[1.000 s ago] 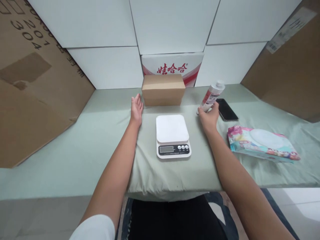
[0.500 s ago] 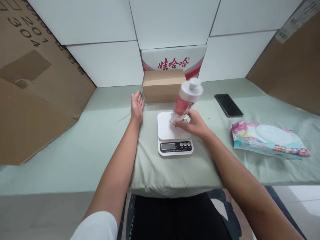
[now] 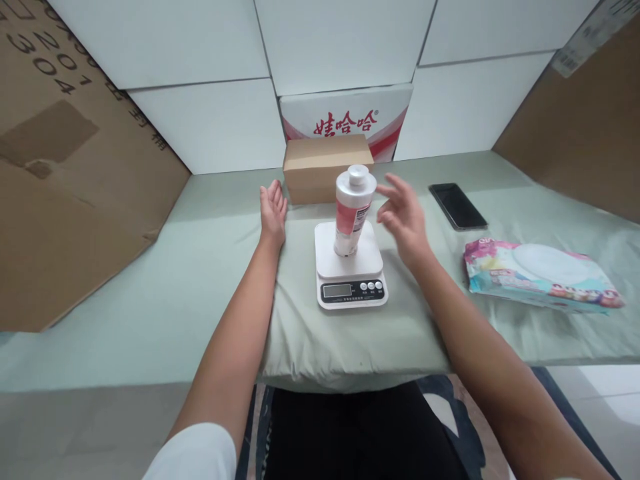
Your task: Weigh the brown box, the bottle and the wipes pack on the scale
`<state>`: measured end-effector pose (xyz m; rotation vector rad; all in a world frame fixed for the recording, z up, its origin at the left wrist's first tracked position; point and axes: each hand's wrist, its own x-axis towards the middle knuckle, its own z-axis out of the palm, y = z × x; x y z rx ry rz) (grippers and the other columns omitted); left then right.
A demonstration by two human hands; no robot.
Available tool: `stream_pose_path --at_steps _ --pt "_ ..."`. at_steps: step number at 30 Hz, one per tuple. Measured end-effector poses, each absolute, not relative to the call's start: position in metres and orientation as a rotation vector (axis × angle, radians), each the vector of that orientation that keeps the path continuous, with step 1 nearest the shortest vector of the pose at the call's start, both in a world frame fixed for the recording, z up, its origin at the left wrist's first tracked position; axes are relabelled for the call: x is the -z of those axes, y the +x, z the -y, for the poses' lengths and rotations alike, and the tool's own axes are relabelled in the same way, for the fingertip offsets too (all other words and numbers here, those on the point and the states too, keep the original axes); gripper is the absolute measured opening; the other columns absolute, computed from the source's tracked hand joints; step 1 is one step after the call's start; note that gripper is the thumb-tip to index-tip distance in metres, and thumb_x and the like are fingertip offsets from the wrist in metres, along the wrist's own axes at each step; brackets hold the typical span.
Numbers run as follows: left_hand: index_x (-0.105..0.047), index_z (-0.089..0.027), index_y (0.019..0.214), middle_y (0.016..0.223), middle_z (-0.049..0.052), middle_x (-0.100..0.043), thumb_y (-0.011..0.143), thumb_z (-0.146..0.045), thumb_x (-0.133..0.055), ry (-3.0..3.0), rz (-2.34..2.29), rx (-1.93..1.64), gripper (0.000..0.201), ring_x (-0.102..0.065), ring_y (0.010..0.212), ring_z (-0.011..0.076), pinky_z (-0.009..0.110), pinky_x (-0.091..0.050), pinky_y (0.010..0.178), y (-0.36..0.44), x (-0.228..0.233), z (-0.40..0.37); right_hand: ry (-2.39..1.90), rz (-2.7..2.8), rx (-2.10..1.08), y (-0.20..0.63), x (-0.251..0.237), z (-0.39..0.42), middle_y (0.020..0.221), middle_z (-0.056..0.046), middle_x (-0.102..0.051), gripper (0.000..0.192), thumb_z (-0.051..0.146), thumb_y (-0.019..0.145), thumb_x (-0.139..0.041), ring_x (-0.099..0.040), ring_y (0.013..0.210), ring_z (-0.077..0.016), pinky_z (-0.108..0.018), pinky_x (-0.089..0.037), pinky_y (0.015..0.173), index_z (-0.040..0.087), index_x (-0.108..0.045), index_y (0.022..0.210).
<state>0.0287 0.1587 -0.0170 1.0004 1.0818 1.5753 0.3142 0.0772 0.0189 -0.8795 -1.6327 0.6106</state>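
Bottle [image 3: 353, 212]: white, with a red label and a white cap; stood upright on the platform of the kitchen scale [image 3: 351, 265], near the platform's middle, free of both hands.
Scale: rested on the green-covered bench [image 3: 210, 267], its display and buttons facing the person.
Risk, tipping: the bottle was tall and narrow on a small platform; a brush from the nearby right hand could have knocked it over, toward the cardboard box [image 3: 327, 167] behind or off the scale.
Risk, reading: the scale sat on soft, padded cloth; pressure on the cloth beside it could have rocked it and the bottle.
Right hand [image 3: 404, 220]: hovered just to the right of the bottle, apart from it; fingers [image 3: 393, 185] spread wide and loosely curled, holding nothing.
Left hand [image 3: 273, 210]: lay on the bench to the left of the scale, palm inward, fingers extended and together, gripping nothing; close to the box's left corner.
Also present: a phone [image 3: 457, 206] and a wipes pack [image 3: 543, 274], to the right, well apart from the scale.
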Motion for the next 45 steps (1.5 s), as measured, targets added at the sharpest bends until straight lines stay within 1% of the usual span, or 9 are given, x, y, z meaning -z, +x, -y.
stream_pose_path --at_steps 4,9,13,20,24,27,30,37,45 --pt "-0.046 -0.03 0.164 0.178 0.001 -0.032 0.107 -0.067 -0.009 0.985 -1.087 -1.567 0.077 -0.026 0.167 0.0146 0.03 -0.031 0.133 0.029 0.015 -0.158 -0.844 1.479 -0.515 0.331 -0.023 -0.084 0.131 -0.009 -0.073 0.064 0.079 0.093 -0.058 -0.062 0.077 -0.0201 -0.043 -0.055 0.075 0.034 -0.059 0.14" --pt "-0.042 -0.023 0.166 0.18 0.005 -0.029 0.108 -0.064 -0.011 0.972 -1.074 -1.582 0.078 -0.026 0.167 0.0156 0.029 -0.031 0.133 0.031 0.013 -0.157 -0.881 1.752 -0.663 0.309 -0.02 -0.071 0.113 -0.006 -0.076 0.051 0.061 0.088 -0.074 -0.058 0.074 -0.0174 -0.038 -0.051 0.075 0.027 -0.065 0.125" --pt "-0.043 -0.026 0.165 0.179 0.004 -0.031 0.108 -0.063 -0.012 0.969 -1.07 -1.586 0.075 -0.028 0.166 0.0151 0.031 -0.031 0.133 0.031 0.013 -0.157 -0.982 1.924 -0.715 0.288 -0.012 -0.062 0.089 -0.002 -0.069 0.037 0.047 0.082 -0.08 -0.054 0.072 -0.0169 -0.032 -0.046 0.066 0.022 -0.063 0.103" --pt "-0.05 -0.03 0.161 0.177 0.003 -0.035 0.106 -0.069 -0.013 0.985 -1.074 -1.586 0.078 -0.029 0.166 0.0163 0.033 -0.032 0.133 0.029 0.017 -0.16 -1.162 1.718 -0.455 0.31 -0.011 -0.081 0.077 0.002 -0.06 0.037 0.045 0.075 -0.079 -0.048 0.067 -0.0154 -0.032 -0.045 0.066 0.023 -0.06 0.098" --pt "-0.051 -0.03 0.16 0.177 0.003 -0.036 0.106 -0.068 -0.012 0.972 -1.079 -1.585 0.077 -0.029 0.166 0.0156 0.032 -0.032 0.133 0.029 0.017 -0.16 -1.349 1.487 -0.267 0.346 -0.001 -0.106 0.086 -0.001 -0.066 0.04 0.042 0.073 -0.079 -0.052 0.069 -0.0164 -0.035 -0.049 0.069 0.023 -0.061 0.103" --pt "-0.051 -0.03 0.16 0.177 0.003 -0.037 0.106 -0.068 -0.013 0.971 -1.07 -1.589 0.076 -0.029 0.166 0.0161 0.034 -0.031 0.133 0.03 0.016 -0.158 -1.402 1.355 -0.259 0.369 0.016 -0.123 0.101 -0.007 -0.071 0.046 0.043 0.074 -0.078 -0.062 0.081 -0.0212 -0.04 -0.055 0.077 0.022 -0.062 0.11" --pt "-0.05 -0.029 0.161 0.177 0.003 -0.036 0.106 -0.068 -0.013 0.97 -1.061 -1.586 0.077 -0.029 0.166 0.0154 0.032 -0.031 0.133 0.03 0.015 -0.158 -1.426 1.257 -0.281 0.381 0.032 -0.134 0.106 -0.009 -0.072 0.05 0.043 0.073 -0.077 -0.067 0.095 -0.0266 -0.047 -0.058 0.087 0.021 -0.06 0.115" --pt "-0.049 -0.027 0.162 0.178 0.005 -0.034 0.104 -0.072 -0.013 1.009 -1.063 -1.579 0.081 -0.028 0.166 0.0162 0.03 -0.032 0.132 0.029 0.018 -0.159 -1.428 1.194 -0.26 0.386 0.039 -0.14 0.111 -0.011 -0.073 0.05 0.039 0.068 -0.076 -0.067 0.098 -0.0282 -0.051 -0.056 0.098 0.022 -0.059 0.112" --pt "-0.052 -0.028 0.16 0.177 0.007 -0.037 0.1 -0.082 -0.016 1.042 -1.068 -1.564 0.089 -0.031 0.166 0.0193 0.033 -0.032 0.133 0.029 0.019 -0.159 -1.472 1.212 -0.281 0.389 0.043 -0.143 0.118 -0.014 -0.067 0.053 0.052 0.073 -0.072 -0.065 0.109 -0.0311 -0.055 -0.053 0.104 0.024 -0.051 0.113"
